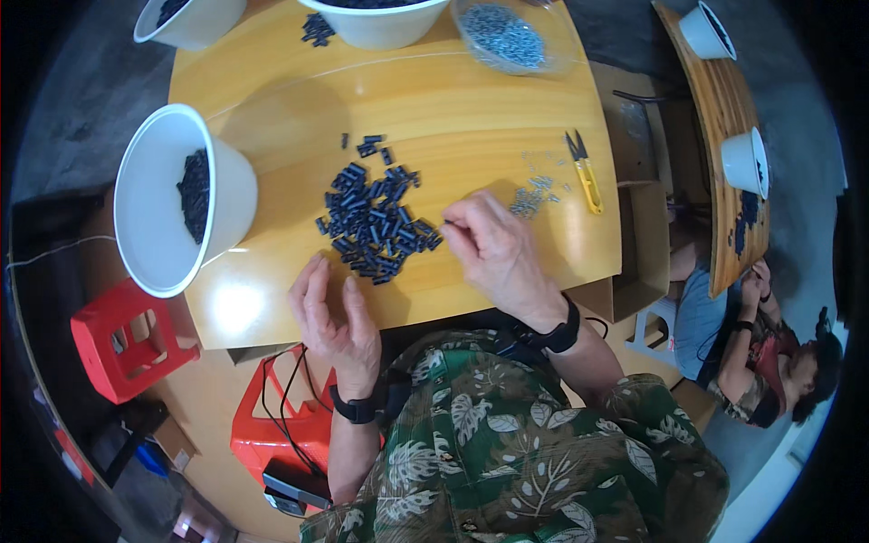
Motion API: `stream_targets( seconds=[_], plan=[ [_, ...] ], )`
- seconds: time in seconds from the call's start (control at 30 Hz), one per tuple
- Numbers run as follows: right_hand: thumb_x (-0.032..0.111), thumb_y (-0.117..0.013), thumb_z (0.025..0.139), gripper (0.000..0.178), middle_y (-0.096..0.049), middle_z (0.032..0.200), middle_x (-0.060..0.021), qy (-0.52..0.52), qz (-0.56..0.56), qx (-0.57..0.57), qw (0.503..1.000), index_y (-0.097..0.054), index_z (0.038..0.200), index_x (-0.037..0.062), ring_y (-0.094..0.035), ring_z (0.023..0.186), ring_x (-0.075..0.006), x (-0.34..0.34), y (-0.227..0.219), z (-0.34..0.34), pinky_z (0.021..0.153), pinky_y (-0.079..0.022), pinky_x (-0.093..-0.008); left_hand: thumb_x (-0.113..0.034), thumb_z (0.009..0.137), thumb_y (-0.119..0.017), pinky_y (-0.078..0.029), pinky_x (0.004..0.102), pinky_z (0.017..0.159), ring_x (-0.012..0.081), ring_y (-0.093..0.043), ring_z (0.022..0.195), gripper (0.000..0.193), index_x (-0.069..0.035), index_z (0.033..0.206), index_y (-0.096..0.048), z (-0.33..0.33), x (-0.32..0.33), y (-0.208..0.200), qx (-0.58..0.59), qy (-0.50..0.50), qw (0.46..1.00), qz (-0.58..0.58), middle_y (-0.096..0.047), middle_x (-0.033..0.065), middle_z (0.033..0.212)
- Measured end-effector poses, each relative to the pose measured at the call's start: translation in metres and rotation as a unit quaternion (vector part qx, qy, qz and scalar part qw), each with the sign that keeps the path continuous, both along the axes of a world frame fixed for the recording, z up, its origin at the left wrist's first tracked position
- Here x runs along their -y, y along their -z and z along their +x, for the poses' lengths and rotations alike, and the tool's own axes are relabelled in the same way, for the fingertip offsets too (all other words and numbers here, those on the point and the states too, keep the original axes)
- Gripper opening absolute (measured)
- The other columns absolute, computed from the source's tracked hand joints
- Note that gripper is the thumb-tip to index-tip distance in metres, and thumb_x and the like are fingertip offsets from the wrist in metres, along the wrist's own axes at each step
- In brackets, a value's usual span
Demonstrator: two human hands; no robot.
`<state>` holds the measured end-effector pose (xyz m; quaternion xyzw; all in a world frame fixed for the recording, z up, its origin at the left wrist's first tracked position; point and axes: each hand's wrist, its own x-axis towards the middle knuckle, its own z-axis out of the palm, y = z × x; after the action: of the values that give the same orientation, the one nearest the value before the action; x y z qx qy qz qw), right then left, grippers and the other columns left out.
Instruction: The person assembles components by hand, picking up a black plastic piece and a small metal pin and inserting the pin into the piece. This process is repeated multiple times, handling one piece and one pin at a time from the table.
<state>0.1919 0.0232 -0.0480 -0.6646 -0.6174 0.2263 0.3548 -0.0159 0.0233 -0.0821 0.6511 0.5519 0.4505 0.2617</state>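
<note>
1. Right hand: one. Its fingers are pinched together at the right edge of the pile; something very small may sit between the tips, too small to tell.
2. Left hand: one, at the near edge of the desk, fingers loosely curled and released, holding nothing visible, just short of the pile.
3. Small dark blue tubular pieces: one loose heap, far too many to count, mid-desk, with a few strays toward the far edge.
4. Tiny grey metal parts: one thin scatter, uncountable, right of the right hand.
5. Yellow-handled snips: one, near the right edge.
6. White bowl: one at the left edge, tilted and overhanging, dark pieces inside. Two more white bowls at the far edge; one clear dish of grey parts at the far right corner.
7. Red stools: two, on the floor below the near left corner.
8. Risks, as judged: the overhanging bowl could tip if the left forearm knocks it; a sweep of either hand could push pieces off the near edge; grey parts could mix into the dark heap, both lying close to the right hand.
</note>
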Motion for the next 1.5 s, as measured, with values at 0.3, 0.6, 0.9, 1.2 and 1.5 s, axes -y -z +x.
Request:
stream_targets(
  seconds=[0.3,0.6,0.9,1.2,1.5],
  plan=[
    [0.009,-0.068,0.088,0.011,-0.059,0.088,-0.0101,-0.028,0.017,0.032,0.999,-0.062,0.096,0.0051,-0.065,0.073,-0.0305,0.0,-0.003,-0.001,0.061,-0.052,-0.0407,0.005,0.091,-0.064,-0.052,0.0377,0.095,0.0301,-0.059,0.113,0.034,0.001,0.124,-0.059,0.005,-0.001,0.001,0.009,-0.013,1.0,0.015,-0.057,0.018,0.124],
    [0.002,-0.069,0.086,0.007,-0.06,0.081,-0.0099,0.015,0.073,-0.06,0.995,-0.065,0.092,0.0035,-0.063,0.068,-0.0277,0.011,-0.001,0.016,0.058,-0.05,-0.0371,0.004,0.09,-0.065,-0.051,0.0377,0.094,0.0304,-0.06,0.112,0.035,-0.001,0.124,-0.06,0.003,-0.001,-0.002,-0.021,-0.019,0.999,0.017,-0.058,0.0179,0.122],
    [0.001,-0.071,0.084,0.01,-0.063,0.084,-0.0106,0.017,0.038,-0.04,0.998,-0.067,0.093,0.0027,-0.065,0.071,-0.0279,0.001,-0.011,0.02,0.062,-0.052,-0.0359,0.005,0.094,-0.06,-0.054,0.0323,0.091,0.0214,-0.06,0.109,0.03,0.0,0.124,-0.061,0.004,-0.002,0.0,-0.026,-0.006,0.999,0.019,-0.056,0.0147,0.125],
    [0.003,-0.07,0.085,0.007,-0.061,0.084,-0.0114,-0.026,0.003,-0.016,1.0,-0.067,0.092,0.003,-0.065,0.072,-0.0318,-0.006,-0.01,-0.001,0.061,-0.052,-0.0404,0.004,0.094,-0.061,-0.054,0.033,0.091,0.0234,-0.06,0.111,0.028,0.0,0.122,-0.061,0.002,-0.002,-0.001,-0.017,-0.001,0.999,0.027,-0.056,0.0155,0.124],
    [0.004,-0.07,0.084,0.007,-0.062,0.084,-0.0118,-0.012,0.0,-0.011,1.0,-0.068,0.091,0.0039,-0.065,0.071,-0.0322,-0.009,-0.01,-0.004,0.062,-0.052,-0.0409,0.004,0.094,-0.061,-0.054,0.0333,0.092,0.0237,-0.061,0.112,0.027,0.001,0.12,-0.062,0.002,-0.002,-0.005,-0.032,-0.001,0.999,0.016,-0.057,0.0152,0.124]
  ],
)
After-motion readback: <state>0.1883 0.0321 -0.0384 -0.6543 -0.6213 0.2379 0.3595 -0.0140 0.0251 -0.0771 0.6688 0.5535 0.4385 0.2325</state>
